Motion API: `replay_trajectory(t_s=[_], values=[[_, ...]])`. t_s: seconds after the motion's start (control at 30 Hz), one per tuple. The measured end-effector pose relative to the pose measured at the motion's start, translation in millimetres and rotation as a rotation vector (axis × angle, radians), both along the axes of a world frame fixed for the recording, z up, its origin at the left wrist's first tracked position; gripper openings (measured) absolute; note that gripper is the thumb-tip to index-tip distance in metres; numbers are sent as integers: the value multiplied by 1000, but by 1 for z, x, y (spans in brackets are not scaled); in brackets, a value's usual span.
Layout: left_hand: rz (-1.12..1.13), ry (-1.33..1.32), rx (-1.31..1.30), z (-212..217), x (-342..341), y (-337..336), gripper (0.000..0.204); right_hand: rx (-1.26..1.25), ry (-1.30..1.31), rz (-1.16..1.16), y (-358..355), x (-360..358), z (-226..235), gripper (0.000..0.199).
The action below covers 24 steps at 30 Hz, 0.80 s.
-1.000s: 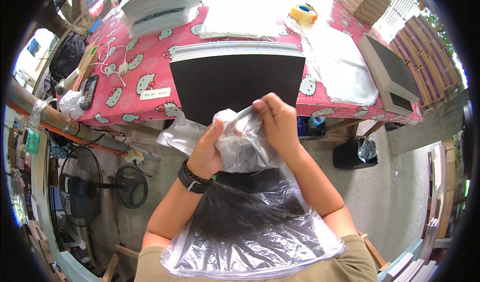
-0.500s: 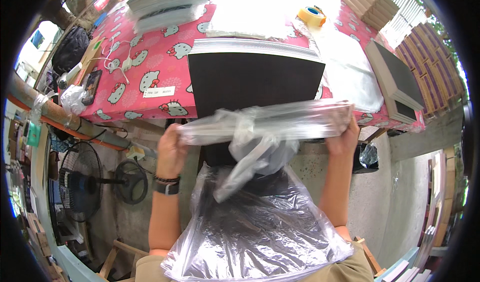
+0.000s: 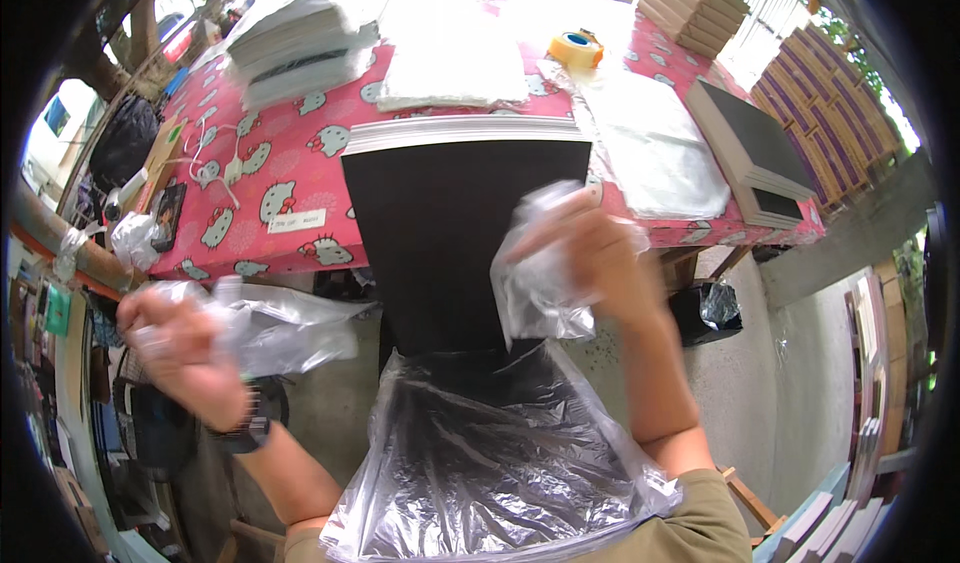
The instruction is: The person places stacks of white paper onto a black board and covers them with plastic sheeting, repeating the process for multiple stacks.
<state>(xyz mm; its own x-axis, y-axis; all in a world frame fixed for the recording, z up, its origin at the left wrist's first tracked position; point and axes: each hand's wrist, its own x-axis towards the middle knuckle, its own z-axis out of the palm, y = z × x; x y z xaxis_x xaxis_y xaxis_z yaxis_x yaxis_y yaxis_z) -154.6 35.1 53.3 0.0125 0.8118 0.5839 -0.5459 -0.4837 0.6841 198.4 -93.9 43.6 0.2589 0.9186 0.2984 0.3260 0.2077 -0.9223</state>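
A stack of black sheets with pale edges leans upright against the table. Its lower end sits inside a clear plastic bag spread over my lap. Out to the left, my left hand is closed on crumpled clear plastic, which trails toward the stack. My right hand, smeared by motion, grips another bunched piece of clear plastic in front of the stack's right side. A dark band circles my left wrist.
On the pink patterned table lie a tape roll, flat clear bags, a wrapped stack and dark-covered boards. Cardboard stacks stand at right. Below are a black bin and a fan.
The clear plastic stretched between both hands is now in two separate pieces, one in each hand. My left hand has swung left and down; my right hand has moved inward.
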Motion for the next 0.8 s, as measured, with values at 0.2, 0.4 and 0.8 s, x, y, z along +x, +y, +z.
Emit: replay_trajectory(t_s=[0.2, 0.4, 0.8], values=[[-880, 940, 435, -34, 121, -38, 29, -48, -76, 452, 10, -55, 37, 13], [-1025, -416, -714, -79, 65, -17, 39, -212, 94, 1341, -8, -29, -17, 16], [-889, -30, -630, -121, 66, -14, 49, 192, 1304, 88, 10, 24, -49, 24]])
